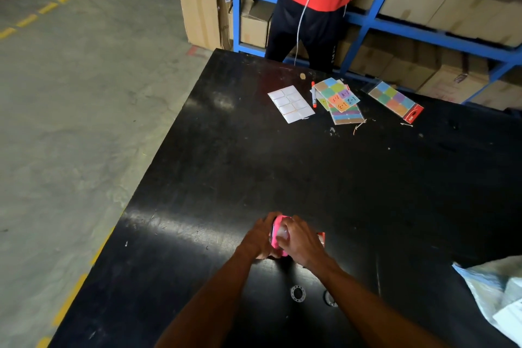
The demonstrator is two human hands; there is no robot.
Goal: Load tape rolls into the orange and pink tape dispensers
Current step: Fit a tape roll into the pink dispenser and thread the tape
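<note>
Pink dispenser (278, 236): near table edge, clasped between both hands.
Left hand (261, 237): closed around dispenser body.
Right hand (299, 240): gripping the side; pale roll apparently seated.
Orange dispenser (322, 237): mostly hidden; loading unverified.
Progress: judged roughly midway.

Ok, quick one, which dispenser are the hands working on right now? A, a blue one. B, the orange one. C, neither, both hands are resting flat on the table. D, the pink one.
D: both hands, left and right, are closed around the pink dispenser on the black table; an orange-red piece just peeks out behind the right hand.
</note>
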